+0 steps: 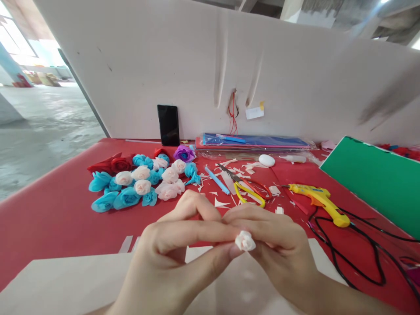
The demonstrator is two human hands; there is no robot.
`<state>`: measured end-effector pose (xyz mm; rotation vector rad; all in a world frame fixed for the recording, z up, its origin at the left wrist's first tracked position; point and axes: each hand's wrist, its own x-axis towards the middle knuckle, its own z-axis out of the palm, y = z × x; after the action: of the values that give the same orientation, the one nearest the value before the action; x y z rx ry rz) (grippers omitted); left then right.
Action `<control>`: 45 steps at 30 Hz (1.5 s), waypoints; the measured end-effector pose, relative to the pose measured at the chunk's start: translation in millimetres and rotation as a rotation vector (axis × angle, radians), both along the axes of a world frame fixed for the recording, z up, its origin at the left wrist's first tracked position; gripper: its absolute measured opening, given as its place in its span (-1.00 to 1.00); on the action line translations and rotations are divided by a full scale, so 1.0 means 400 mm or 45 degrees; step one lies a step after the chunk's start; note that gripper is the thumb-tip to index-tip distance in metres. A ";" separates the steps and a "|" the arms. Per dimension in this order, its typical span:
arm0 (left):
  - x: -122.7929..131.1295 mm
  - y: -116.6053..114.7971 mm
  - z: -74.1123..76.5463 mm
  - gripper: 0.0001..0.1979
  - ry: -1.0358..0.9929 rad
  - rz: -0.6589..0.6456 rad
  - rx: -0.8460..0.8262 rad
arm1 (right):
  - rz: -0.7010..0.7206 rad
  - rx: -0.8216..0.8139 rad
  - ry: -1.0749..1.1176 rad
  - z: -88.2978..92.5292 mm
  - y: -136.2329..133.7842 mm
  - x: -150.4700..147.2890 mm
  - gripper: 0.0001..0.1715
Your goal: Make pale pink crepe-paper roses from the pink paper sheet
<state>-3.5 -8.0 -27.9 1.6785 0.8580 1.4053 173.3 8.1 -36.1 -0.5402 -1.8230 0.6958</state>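
Note:
A small white paper rose (245, 241) is pinched between the fingertips of both hands, low in the middle of the head view. My left hand (183, 249) grips it from the left with thumb and forefinger. From the right, my right hand (278, 243) closes its fingers on the same rose; its thumb is mostly hidden. Under the hands lies a pale sheet of paper (75, 284). Beyond them, to the left, sits a cluster of finished flowers: blue roses (127, 197), pale pink roses (142, 187), a purple rose (184, 153) and red roses (120, 164).
Scissors (249, 192), a blue pen (217, 180) and paper scraps (221, 203) lie past the hands. At right are a yellow glue gun (323, 200), its black cord (354, 278) and a green board (377, 186). A phone (168, 125) leans against the back panel (147, 57).

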 end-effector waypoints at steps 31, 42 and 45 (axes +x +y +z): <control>-0.001 0.066 -0.015 -0.73 -0.184 -0.330 -0.370 | 0.024 -0.486 0.040 0.002 -0.022 -0.023 -0.63; 0.000 0.063 -0.001 -0.72 -0.204 -0.286 -0.508 | -0.073 -0.425 -0.017 0.001 -0.011 -0.019 -0.73; 0.005 0.062 -0.007 -0.77 -0.177 -0.194 -0.484 | -0.263 -0.136 -0.120 -0.002 -0.016 -0.020 -0.77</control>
<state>-1.7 16.7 -30.8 1.3130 0.8390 1.1564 165.4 1.6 -36.9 -0.8315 -1.7921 0.6379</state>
